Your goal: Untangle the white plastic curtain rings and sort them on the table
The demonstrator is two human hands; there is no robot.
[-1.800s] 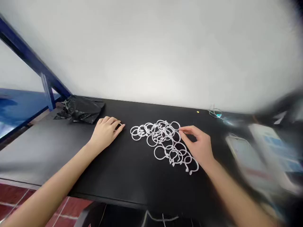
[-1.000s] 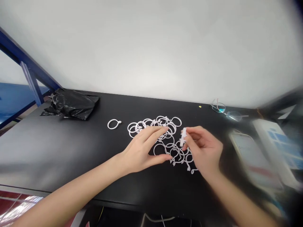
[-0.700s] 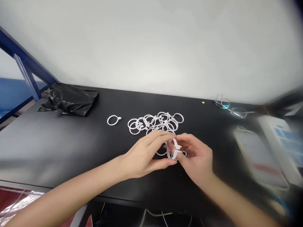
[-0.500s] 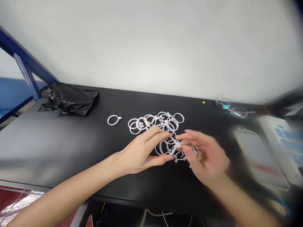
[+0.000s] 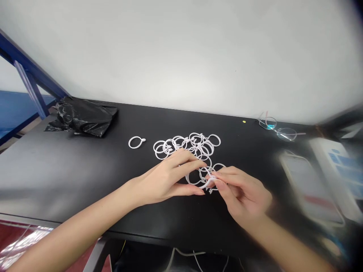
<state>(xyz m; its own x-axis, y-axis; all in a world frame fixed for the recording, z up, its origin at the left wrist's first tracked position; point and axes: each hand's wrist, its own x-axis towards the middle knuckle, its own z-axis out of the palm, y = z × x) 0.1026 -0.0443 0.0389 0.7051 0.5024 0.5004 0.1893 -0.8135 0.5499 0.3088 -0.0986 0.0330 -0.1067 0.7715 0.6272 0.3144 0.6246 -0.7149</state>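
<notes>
A white plastic ring (image 5: 204, 185) is held up between my two hands above the desk. My left hand (image 5: 167, 177) is curved round its left side, thumb below and fingers above. At the ring's right end, the thumb and fingertips of my right hand (image 5: 245, 194) pinch its small clasp part. Several similar white rings (image 5: 209, 148) lie overlapping in a loose pile behind and beneath my hands, partly hidden by them. One separate ring (image 5: 143, 140) with a small round tab lies to the left of the pile.
On the black desk (image 5: 93, 170), a crumpled black plastic bag (image 5: 85, 117) lies at the back left. Eyeglasses (image 5: 286, 133) rest at the back right, near a phone (image 5: 312, 189) and a white box (image 5: 337, 170). A white wall (image 5: 176, 56) stands behind.
My right hand's fingers have closed into a pinch on the ring's end, where they were looser and blurred before. My left hand has barely moved.
</notes>
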